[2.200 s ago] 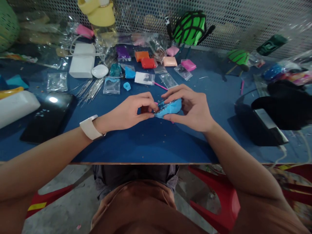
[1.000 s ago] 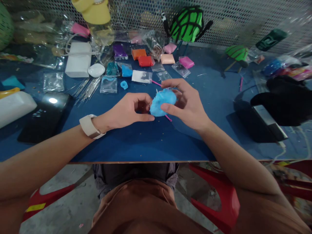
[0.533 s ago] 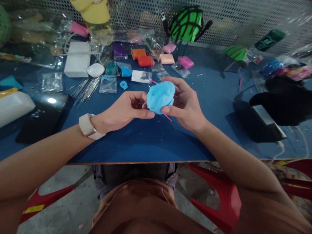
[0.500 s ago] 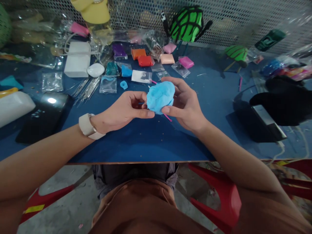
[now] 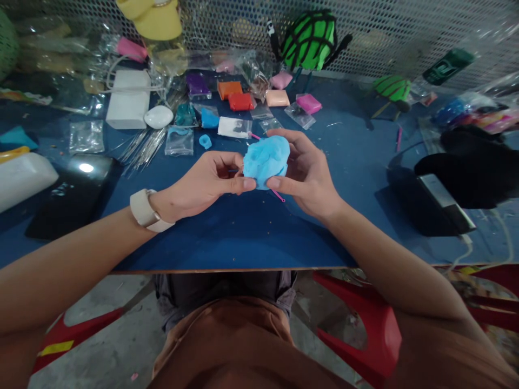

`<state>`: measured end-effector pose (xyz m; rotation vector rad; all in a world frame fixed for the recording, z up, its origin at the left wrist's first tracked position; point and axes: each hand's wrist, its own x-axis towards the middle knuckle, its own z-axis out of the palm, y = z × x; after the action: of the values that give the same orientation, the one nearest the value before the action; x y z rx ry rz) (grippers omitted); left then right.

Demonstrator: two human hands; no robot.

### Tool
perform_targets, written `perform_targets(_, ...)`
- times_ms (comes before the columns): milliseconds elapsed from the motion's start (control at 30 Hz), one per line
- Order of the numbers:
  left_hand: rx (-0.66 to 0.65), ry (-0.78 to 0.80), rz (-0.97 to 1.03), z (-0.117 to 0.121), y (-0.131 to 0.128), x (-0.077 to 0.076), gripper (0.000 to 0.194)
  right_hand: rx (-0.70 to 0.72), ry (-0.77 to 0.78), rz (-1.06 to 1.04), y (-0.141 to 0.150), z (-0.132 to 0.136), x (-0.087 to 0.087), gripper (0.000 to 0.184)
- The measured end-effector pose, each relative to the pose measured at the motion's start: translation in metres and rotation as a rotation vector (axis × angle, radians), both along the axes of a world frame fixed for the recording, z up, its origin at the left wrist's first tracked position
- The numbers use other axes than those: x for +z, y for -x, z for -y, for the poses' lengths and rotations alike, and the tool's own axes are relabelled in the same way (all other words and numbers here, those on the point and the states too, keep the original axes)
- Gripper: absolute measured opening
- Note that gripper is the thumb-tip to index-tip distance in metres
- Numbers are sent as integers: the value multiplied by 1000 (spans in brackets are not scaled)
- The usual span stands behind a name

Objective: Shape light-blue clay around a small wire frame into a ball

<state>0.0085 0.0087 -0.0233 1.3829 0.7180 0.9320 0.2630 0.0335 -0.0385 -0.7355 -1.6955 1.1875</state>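
Between my two hands, above the table, is a rounded lump of light blue modelling clay (image 5: 266, 158) with an uneven, dented face turned up. My right hand (image 5: 310, 175) grips its right side, thumb on the near edge and fingers behind. My left hand (image 5: 213, 175) pinches its left edge, thumb on the front; the other fingers are partly hidden behind the clay. A thin pink stick (image 5: 279, 196) lies on the table beneath, its looped end showing below the clay. A small blue clay piece (image 5: 205, 141) lies just beyond my left hand.
Clay packets, including a red one (image 5: 241, 101), lie across the back of the blue table (image 5: 243, 237). Thin wires (image 5: 146, 151) and a black phone (image 5: 68, 194) are at left. Green striped figures (image 5: 310, 40) stand behind; a black box (image 5: 444, 208) sits at right.
The blue clay has been turned from edge-on so its broad face now shows, and has shifted slightly left. My left thumb has come onto its near edge.
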Motion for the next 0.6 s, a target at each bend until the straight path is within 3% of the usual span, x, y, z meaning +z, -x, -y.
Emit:
perform_targets(167, -6, 32, 74, -2, 0, -5, 56, 38, -13, -27, 0, 1, 2, 89)
perform_targets(333, -35, 92, 143, -2, 0, -4, 46, 32, -6, -20, -1, -3, 0, 101)
perform_targets(433, -45, 116, 156, -1, 1, 0, 47, 28, -137, -48, -4, -6, -4, 100)
perform_targets(600, 48, 179, 203, -2, 1, 3, 50, 25, -320, -95, -6, -8, -9, 88)
